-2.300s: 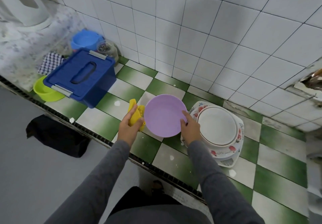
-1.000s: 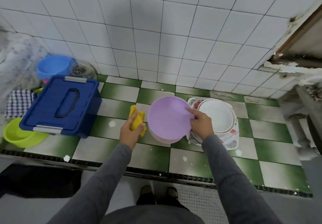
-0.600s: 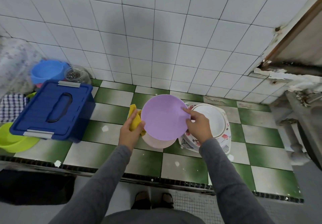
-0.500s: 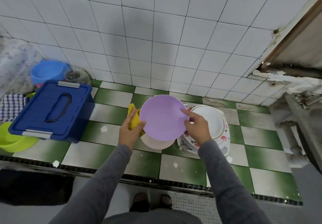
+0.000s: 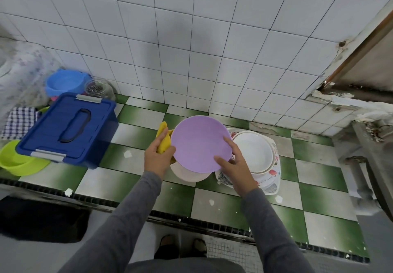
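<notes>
Leftmost, glossy blue box (image 5: 68,128), rectangular, handle recess in lid, on green-and-white checked tile counter (image 5: 119,179). Left hand (image 5: 158,158) reaches forward, fingers curled round crumpled yellow cloth (image 5: 164,140); cloth against left rim of purple plate (image 5: 200,143). Plate round, matte, held tilted above counter, over pale pink bowl (image 5: 189,176). Right hand (image 5: 236,166) pinches plate's right edge, thumb and forefinger on face. Further right, stack of smooth white bowls (image 5: 253,151).

Purple plate (image 5: 201,143) raised, pink bowl (image 5: 189,175) uncovered below
</notes>
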Motion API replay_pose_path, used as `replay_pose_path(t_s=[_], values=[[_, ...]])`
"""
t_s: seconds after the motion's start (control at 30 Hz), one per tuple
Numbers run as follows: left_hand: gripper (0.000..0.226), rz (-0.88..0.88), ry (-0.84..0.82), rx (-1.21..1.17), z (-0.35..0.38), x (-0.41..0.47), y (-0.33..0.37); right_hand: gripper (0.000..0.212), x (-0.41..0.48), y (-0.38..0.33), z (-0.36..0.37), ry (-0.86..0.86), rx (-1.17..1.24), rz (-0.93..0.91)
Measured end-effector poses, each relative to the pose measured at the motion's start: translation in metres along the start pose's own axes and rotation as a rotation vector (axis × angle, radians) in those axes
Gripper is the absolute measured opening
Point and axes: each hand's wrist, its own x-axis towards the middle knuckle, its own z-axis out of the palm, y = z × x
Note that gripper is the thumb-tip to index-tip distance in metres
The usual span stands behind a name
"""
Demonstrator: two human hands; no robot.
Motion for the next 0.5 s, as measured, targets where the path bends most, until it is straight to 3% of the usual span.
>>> replay_pose_path(t_s=[0.13,0.5], values=[[0.057,0.01,-0.027,0.005,0.0,-0.001,0.003,0.076,-0.006,0.008,0.011,-0.038,0.181,0.008],[0.058,-0.005,-0.083,-0.091,0.001,-0.007,0.004,0.073,0.001,-0.005,0.009,-0.026,0.3,-0.044]])
